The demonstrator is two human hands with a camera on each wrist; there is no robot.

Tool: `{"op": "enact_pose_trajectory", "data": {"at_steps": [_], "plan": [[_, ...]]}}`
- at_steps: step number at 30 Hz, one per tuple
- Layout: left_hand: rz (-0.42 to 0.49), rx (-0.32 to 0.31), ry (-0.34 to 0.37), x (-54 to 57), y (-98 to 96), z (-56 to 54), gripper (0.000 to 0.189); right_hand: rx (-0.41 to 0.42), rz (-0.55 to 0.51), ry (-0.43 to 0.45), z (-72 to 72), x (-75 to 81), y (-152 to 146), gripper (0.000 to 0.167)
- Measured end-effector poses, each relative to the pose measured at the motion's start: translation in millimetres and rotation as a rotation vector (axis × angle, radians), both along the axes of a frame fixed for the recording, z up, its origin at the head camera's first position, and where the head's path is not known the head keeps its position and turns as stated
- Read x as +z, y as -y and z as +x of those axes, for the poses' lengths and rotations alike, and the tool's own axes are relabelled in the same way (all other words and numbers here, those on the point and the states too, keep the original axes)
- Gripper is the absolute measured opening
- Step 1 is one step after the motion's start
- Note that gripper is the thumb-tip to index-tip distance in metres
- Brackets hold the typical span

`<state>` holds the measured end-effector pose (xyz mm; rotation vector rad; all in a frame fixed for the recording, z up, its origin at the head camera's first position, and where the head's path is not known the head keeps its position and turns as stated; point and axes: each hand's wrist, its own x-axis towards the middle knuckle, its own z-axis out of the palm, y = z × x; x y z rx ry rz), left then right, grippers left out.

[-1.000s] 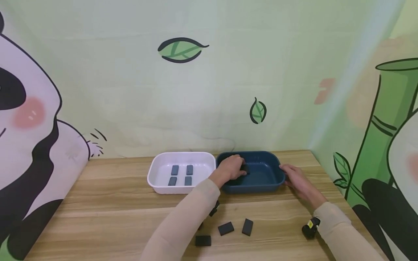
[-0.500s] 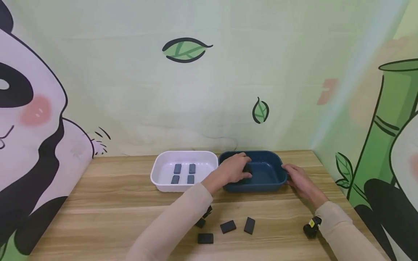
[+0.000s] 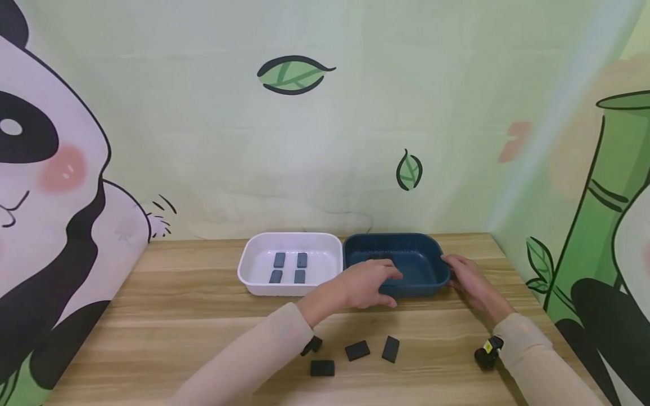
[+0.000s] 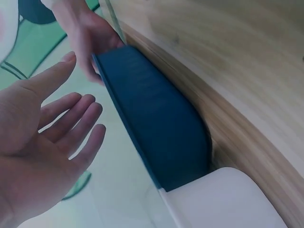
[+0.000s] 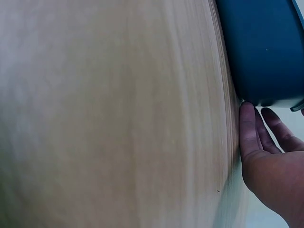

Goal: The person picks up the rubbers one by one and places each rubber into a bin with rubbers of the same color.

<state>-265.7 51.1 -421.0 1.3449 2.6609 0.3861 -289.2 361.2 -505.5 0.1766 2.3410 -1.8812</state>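
My left hand (image 3: pixel 368 283) is spread over the near side of the dark blue tray (image 3: pixel 421 288), thumb and fingers apart with nothing between them. In the left wrist view its palm and loose fingers show beside the tray's wall. My right hand (image 3: pixel 469 279) holds the tray's right end, thumb at the rim; in the right wrist view its fingertips (image 5: pixel 247 110) touch the lower end wall. A dark block (image 3: pixel 381 255) lies inside the blue tray, partly hidden behind my left hand. Several small grey rectangular blocks (image 3: pixel 302 260) lie in the white tray (image 3: pixel 289 290).
The white tray abuts the blue one's left end, both near the table's back edge. On the wooden table (image 3: pixel 193 327) in front lie black rectangular blocks, including one (image 3: pixel 358 351), another (image 3: pixel 390 349) and a third (image 3: pixel 322 368). One more is partly behind my left wrist.
My left hand has come up and out of the blue tray toward the near rim, its fingers spreading and leaving a dark block inside. My right hand stays at the tray's right end.
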Motion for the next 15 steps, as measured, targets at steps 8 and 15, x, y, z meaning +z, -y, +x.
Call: {"op": "enact_pose_trajectory", "data": {"at_steps": [8,15], "plan": [[-0.045,-0.083,-0.019,5.4,8.7,29.4,0.051,-0.001,-0.015,-0.002,-0.2,0.9,0.0,0.056],[-0.103,-0.142,-0.010,-18.3,14.2,43.9,0.056,0.003,-0.015,0.002,2.6,4.4,2.0,0.055]]}}
